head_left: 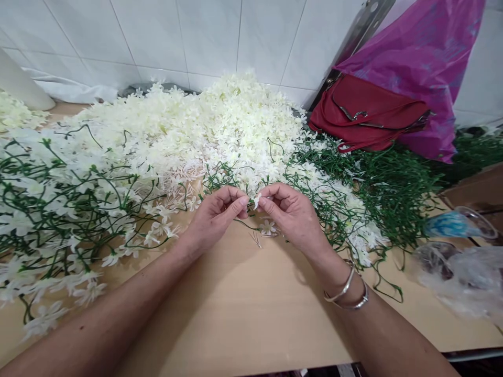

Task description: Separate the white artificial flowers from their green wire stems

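Observation:
Near the middle of the table, my left hand and my right hand meet almost fingertip to fingertip. The right thumb and fingers pinch a small white artificial flower. My left fingers are pinched around a green plastic stem, mostly hidden, whose tip shows beside the flower. Just below the hands lie a loose white blossom and a few thin pale stamens. Behind them rises a large heap of white fabric petals.
Flowers on green stems spread across the left. Bare green stems pile up at right, beside a red handbag and a purple plastic bag. A blue-patterned cup and clear plastic bag lie at the right edge.

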Motion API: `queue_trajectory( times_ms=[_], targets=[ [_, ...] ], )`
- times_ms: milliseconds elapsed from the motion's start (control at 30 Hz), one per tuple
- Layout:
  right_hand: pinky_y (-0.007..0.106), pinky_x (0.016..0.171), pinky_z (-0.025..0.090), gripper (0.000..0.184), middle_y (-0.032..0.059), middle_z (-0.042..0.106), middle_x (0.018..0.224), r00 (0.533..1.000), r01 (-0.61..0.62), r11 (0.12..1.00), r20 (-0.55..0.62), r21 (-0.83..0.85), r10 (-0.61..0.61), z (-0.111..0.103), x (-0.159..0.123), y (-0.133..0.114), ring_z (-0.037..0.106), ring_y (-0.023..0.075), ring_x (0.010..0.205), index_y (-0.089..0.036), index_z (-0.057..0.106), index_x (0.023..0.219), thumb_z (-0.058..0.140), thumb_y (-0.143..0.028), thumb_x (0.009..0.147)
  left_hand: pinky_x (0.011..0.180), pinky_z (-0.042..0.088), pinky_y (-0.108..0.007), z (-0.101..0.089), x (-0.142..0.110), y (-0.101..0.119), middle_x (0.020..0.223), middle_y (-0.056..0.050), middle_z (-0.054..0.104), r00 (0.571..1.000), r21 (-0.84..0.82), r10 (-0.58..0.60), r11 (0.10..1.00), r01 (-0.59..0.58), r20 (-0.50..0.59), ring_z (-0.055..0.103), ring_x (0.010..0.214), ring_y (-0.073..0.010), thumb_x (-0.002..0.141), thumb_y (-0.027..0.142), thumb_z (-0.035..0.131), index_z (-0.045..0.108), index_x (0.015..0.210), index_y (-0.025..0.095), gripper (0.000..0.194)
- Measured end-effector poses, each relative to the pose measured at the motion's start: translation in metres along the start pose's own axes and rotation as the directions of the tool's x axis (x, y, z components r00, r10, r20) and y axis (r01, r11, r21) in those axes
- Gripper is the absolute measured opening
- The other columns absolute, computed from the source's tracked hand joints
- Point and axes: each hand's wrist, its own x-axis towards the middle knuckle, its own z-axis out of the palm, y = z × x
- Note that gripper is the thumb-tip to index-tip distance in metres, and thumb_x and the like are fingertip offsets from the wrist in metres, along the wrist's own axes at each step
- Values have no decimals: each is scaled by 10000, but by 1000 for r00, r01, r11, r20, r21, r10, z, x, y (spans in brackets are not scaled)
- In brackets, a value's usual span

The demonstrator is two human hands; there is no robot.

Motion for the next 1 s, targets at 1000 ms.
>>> queue_trajectory(
  times_ms=[1000],
  targets=[
    [247, 518, 379, 250, -20, 631, 701, 996, -84, 993, 19, 79, 83, 13, -1, 14, 507, 116, 575, -203, 671, 871, 791, -422, 855, 766, 636, -294, 1, 0, -9, 790, -37, 763, 996, -164, -85, 983, 87, 16, 766, 765, -178, 821, 567, 825, 701, 867, 146, 442]
  ],
)
